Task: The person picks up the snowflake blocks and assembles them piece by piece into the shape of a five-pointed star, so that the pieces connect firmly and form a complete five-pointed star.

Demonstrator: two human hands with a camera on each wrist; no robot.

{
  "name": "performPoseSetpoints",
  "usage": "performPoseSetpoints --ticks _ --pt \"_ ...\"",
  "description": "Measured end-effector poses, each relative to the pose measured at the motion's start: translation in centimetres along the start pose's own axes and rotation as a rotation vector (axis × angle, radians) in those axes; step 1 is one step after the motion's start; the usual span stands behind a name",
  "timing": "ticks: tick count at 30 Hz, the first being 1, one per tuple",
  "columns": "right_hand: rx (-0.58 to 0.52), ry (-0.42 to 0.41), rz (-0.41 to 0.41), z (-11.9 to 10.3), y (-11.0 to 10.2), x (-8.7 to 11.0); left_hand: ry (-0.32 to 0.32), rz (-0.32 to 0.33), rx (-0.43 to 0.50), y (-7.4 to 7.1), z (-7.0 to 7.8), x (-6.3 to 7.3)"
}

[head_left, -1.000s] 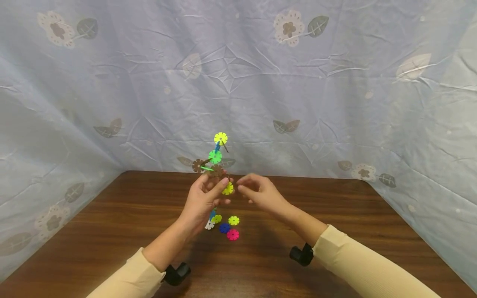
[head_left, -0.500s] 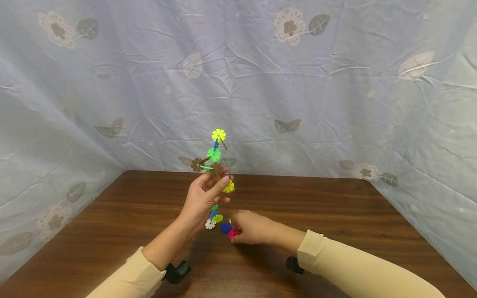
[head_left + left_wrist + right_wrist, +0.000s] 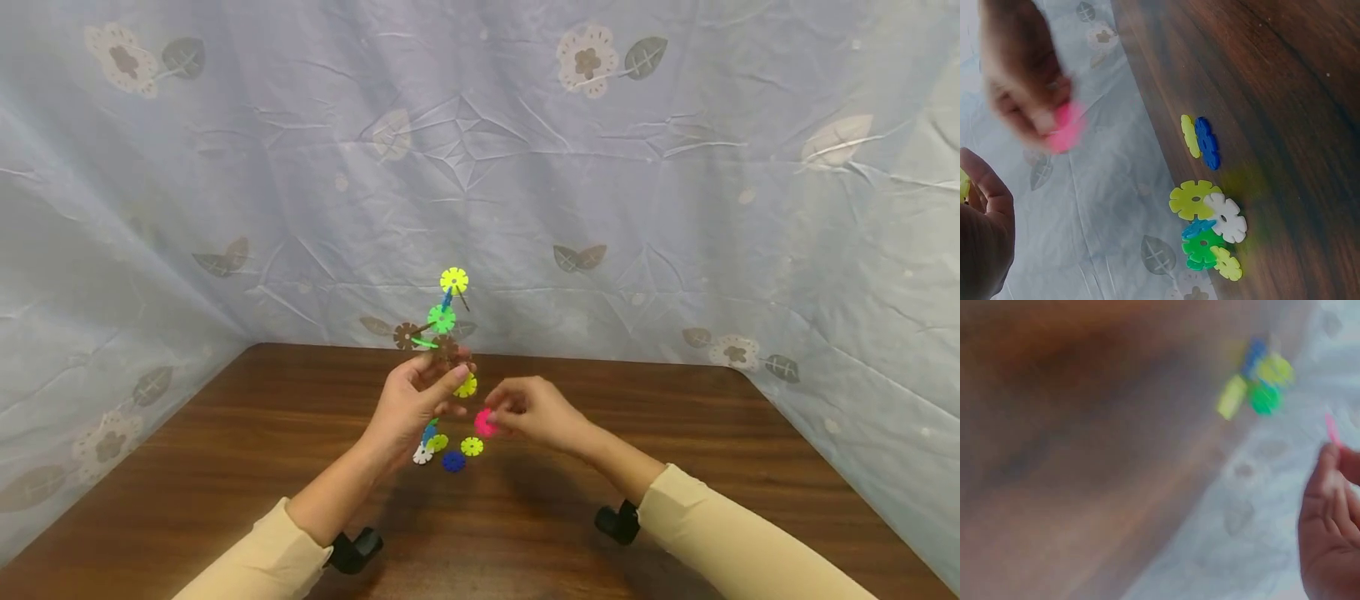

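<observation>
My left hand (image 3: 412, 404) pinches a chain of slotted flower-shaped plastic discs and holds it up above the table. From it rise a brown disc (image 3: 407, 336), a green disc (image 3: 442, 318) and a yellow disc (image 3: 453, 281) at the top. Another yellow disc (image 3: 467, 385) sticks out by the left thumb; the fingers hide part of the chain. To the right, my right hand (image 3: 546, 414) pinches a pink disc (image 3: 484, 422) between thumb and fingertips, apart from the chain. In the right wrist view the pink disc (image 3: 1332, 429) appears edge-on at the fingertips.
On the brown wooden table (image 3: 675, 467) lie a loose yellow disc (image 3: 472, 447) and a dark blue disc (image 3: 453, 462). Beside them is a cluster with a white disc (image 3: 422, 454), blue, green and yellow ones. A patterned cloth (image 3: 480, 183) hangs behind the table.
The right hand went down to the loose discs, took hold of the pink disc and lifted it off the table toward the chain. The left hand has barely moved.
</observation>
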State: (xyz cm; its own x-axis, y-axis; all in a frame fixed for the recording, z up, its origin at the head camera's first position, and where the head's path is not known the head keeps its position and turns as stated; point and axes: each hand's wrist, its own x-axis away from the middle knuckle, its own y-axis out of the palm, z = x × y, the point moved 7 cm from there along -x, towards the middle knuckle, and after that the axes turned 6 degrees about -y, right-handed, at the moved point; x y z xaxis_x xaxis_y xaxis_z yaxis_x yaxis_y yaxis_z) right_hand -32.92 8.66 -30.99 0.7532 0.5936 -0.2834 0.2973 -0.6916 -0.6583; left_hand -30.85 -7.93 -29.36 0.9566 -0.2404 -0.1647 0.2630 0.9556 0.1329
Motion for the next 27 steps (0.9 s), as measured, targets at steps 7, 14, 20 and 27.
performPoseSetpoints --ticks 7,14,20,27 --pt "-0.206 -0.151 0.349 -2.7 -5.4 0.0 0.005 -0.035 -0.007 0.4 -0.1 -0.2" --pt "-0.267 -0.233 0.393 -3.7 -5.8 0.7 -0.002 -0.039 -0.068 1.1 -0.4 -0.3" --pt "-0.23 -0.253 0.387 -4.1 -5.4 0.8 -0.018 -0.031 -0.059 1.4 -0.5 -0.3" --pt "-0.148 -0.316 0.423 -5.0 -5.4 1.1 -0.005 -0.016 -0.078 1.5 -0.4 -0.2"
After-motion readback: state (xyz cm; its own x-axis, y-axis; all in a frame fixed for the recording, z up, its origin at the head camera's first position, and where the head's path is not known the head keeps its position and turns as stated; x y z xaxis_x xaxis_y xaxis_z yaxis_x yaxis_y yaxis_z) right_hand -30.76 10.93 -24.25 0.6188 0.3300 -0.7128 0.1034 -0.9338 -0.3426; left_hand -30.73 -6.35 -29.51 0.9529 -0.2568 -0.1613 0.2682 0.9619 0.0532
